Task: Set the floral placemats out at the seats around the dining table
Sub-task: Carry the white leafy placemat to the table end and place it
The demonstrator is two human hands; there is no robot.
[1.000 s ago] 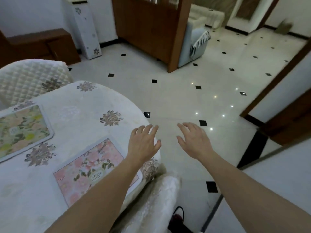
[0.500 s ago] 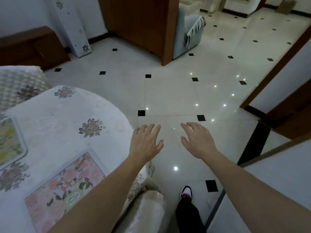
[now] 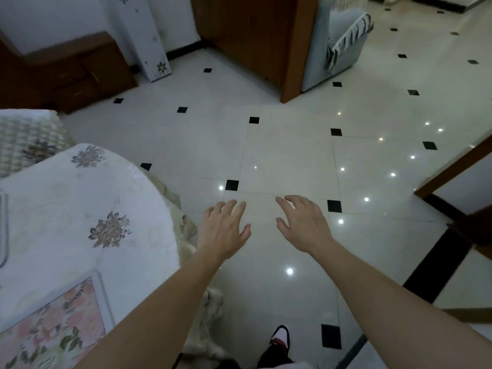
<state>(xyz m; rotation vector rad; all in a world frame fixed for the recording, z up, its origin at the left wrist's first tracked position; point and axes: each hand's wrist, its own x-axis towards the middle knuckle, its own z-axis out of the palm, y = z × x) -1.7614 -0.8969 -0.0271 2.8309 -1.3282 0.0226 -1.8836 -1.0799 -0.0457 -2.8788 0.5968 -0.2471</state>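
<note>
We hold our left hand and right hand out over the tiled floor, past the tabletop's right edge, palms down, fingers spread, holding nothing. A pink floral placemat lies flat near the tabletop's near edge; the border of another mat shows at the left. A padded chair stands beyond the tabletop.
</note>
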